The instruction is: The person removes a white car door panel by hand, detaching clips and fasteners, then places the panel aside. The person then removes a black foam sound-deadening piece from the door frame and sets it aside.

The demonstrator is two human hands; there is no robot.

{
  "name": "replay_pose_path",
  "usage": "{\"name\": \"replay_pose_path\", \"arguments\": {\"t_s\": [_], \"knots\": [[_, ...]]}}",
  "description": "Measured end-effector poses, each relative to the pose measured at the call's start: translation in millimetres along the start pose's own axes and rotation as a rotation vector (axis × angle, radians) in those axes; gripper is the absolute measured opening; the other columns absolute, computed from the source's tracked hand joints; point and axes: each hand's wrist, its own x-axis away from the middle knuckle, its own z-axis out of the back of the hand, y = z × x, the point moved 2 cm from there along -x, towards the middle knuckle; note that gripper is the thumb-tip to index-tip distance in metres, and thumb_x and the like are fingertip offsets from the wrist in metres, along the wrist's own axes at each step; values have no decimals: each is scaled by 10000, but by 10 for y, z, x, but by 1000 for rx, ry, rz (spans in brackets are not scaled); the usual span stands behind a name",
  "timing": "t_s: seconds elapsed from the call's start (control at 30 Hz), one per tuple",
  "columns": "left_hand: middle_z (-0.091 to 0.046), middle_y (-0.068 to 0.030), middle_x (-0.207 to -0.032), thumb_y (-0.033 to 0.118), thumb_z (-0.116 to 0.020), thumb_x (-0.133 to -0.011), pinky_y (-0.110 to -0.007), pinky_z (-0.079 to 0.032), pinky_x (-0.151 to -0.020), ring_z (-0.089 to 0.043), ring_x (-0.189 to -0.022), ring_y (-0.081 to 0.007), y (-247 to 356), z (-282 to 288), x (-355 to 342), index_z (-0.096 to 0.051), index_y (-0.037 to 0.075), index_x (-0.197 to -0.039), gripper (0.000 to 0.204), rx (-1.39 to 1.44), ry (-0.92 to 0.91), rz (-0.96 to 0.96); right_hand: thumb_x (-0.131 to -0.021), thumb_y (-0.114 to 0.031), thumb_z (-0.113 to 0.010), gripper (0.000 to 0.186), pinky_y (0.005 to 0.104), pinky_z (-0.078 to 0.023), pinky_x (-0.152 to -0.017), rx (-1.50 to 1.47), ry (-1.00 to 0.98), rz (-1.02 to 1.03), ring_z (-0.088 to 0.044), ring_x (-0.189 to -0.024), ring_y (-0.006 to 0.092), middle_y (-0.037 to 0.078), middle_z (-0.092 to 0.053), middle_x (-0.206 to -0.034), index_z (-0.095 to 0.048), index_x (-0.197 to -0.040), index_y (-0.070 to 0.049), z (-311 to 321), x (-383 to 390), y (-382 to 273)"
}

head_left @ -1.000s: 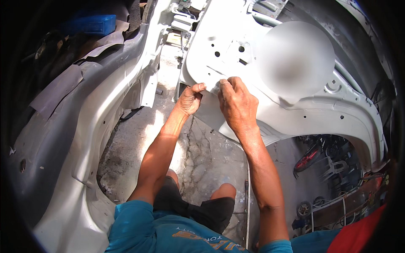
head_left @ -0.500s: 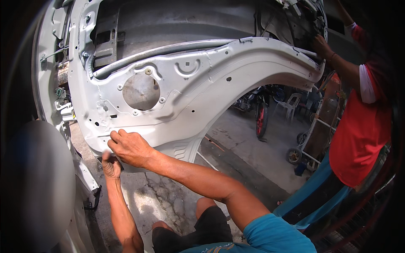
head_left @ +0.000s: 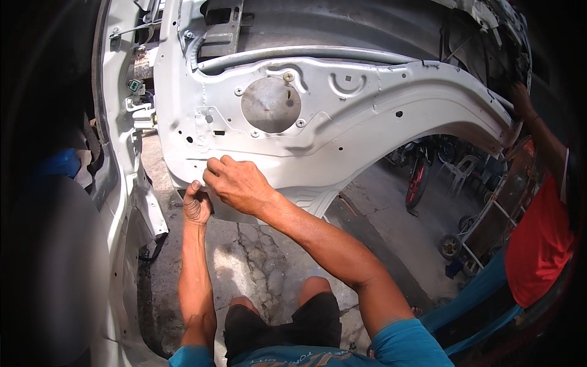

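A white car door [head_left: 318, 159] stands in front of me, its inner side facing me, with a round grey disc [head_left: 271, 105] ringed by screws. At the door's lower left corner, my left hand [head_left: 197, 207] is closed around the bottom edge, thumb on my side and the other fingers mostly out of sight. Just right of it and slightly higher, my right hand [head_left: 239, 183] has its fingers curled against the panel near that same edge. Whatever its fingertips pinch, if anything, is hidden by the hand.
The car body's door frame [head_left: 122, 244] runs down the left. At far right a person in a red shirt [head_left: 538, 244] reaches to the door's far end. Beyond are a motorcycle wheel [head_left: 417, 182], a white plastic chair [head_left: 460, 171] and a wheeled cart [head_left: 489, 223]. Cracked concrete [head_left: 263, 257] lies below.
The whole view has swung left, so the door and my hands sit farther right in the picture. Both hands stay at the same lower corner, my left thumb now lifted along the edge.
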Motion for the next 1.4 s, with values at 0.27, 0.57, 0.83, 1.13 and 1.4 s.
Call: {"name": "replay_pose_path", "arguments": {"t_s": [0.27, 0.57, 0.83, 1.13, 1.4], "knots": [[-685, -10, -1021, 139, -808, -826, -303, -508, -993, -634, -1030, -151, 57, 145, -23, -686, 57, -972, 207, -60, -21, -63, -776, -135, -694, 132, 276, -559, -630, 7, -4, 70, -601, -840, 181, 51, -562, -933, -655, -879, -63, 120, -61, -56], [-687, 13, -963, 124, -844, -766, -232, -533, -925, -650, -965, -115, 50, -219, 88, -696, 70, -968, 256, -24, 20, -7, -773, -89, -683, 153, 296, -561, -565, 34, -47, 27, -604, -810, 184, 61, -535, -905, -588, -885, -47, 142, -77, -12], [-677, -7, -1069, 123, -835, -761, -291, -509, -1008, -628, -1077, -158, 68, -184, 85, -673, 41, -1127, 409, -39, 12, -14, -773, -111, -686, 153, 288, -533, -520, 59, 38, -5, -588, -785, 155, 26, -528, -931, -594, -895, -93, 104, -74, -31], [-693, 24, -995, 118, -847, -763, -234, -522, -990, -649, -1003, -104, 96, -247, 104, -687, 95, -1046, 326, -18, -37, 2, -785, -100, -680, 161, 297, -534, -526, 39, -24, 68, -597, -790, 147, 20, -527, -948, -613, -931, -85, 151, -64, 14], [-667, 23, -942, 141, -844, -774, -252, -530, -928, -634, -943, -113, 88, -159, 86, -692, 81, -980, 263, -53, -15, -18, -811, -71, -661, 155, 329, -577, -566, 23, -95, 29, -632, -841, 185, 72, -521, -959, -596, -946, -35, 150, -85, 0]]}}
